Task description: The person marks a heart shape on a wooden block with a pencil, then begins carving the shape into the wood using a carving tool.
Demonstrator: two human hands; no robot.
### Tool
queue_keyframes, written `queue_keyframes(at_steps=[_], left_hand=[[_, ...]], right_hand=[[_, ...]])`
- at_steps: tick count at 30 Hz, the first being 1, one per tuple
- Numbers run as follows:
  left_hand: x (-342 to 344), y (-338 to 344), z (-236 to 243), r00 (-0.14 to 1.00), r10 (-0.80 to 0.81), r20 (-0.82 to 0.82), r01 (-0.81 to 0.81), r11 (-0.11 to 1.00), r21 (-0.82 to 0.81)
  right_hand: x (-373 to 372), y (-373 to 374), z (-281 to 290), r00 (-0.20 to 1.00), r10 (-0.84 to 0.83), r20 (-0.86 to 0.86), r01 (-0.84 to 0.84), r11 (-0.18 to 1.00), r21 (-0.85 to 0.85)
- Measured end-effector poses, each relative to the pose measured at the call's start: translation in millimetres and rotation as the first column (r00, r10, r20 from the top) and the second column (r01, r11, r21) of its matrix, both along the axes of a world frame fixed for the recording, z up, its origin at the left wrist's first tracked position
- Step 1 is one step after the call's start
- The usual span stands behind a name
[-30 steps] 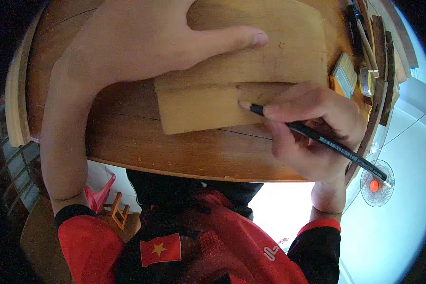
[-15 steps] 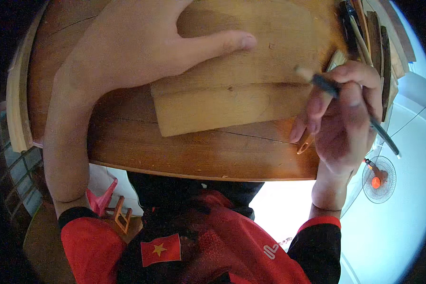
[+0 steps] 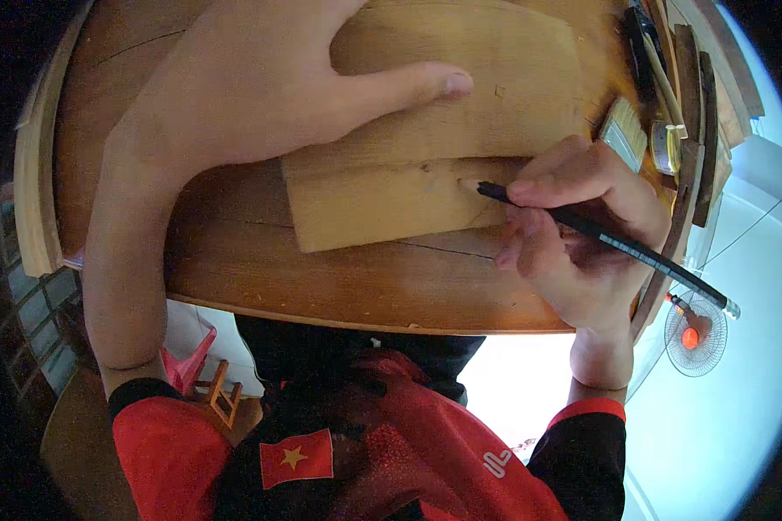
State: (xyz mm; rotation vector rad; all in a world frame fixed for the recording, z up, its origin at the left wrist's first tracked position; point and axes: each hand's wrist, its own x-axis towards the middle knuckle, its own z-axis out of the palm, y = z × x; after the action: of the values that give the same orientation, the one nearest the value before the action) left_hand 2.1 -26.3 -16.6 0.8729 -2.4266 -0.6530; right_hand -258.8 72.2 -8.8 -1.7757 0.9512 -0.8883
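A light brown wooden board (image 3: 382,204) lies slightly askew on the wooden table (image 3: 321,291). My left hand (image 3: 261,82) rests across the board's upper left part, its thumb stretched out to the right; the other fingers run out of the top of the view. In my right hand (image 3: 591,226) is a slim black pencil (image 3: 643,252), pinched between thumb and fingers. Its tip points left, at the lower right part of the board, below a dark line across the wood. Whether the tip touches the board I cannot tell.
Beyond my right hand lie a flat brush (image 3: 624,130) with pale bristles and a small yellowish container (image 3: 666,146). Dark wooden strips (image 3: 712,130) line the table's right edge. A pale wooden edge (image 3: 35,191) stands at the left. A fan (image 3: 695,334) is on the floor.
My right hand has moved left and inward, bringing the pencil over the board's lower right part. The brush and container now show beyond it. My left hand has barely shifted.
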Motion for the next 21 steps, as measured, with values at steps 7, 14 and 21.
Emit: queue_keyframes(at_steps=[7,14,21], left_hand=[[-3,-1,5,1.000,-0.009,-0.012,0.009,1.000,-0.009],[-7,7,17,1.000,0.003,-0.018,-0.004,0.999,-0.051],[-7,4,15,1.000,-0.006,-0.012,0.005,0.997,-0.075]], right_hand=[[-2,-1,3,1.000,-0.023,-0.018,0.023,0.999,-0.029],[-1,-1,10,0.996,-0.042,-0.077,0.042,0.999,-0.005],[-2,-6,11,0.983,0.023,-0.180,-0.040,0.995,-0.091]])
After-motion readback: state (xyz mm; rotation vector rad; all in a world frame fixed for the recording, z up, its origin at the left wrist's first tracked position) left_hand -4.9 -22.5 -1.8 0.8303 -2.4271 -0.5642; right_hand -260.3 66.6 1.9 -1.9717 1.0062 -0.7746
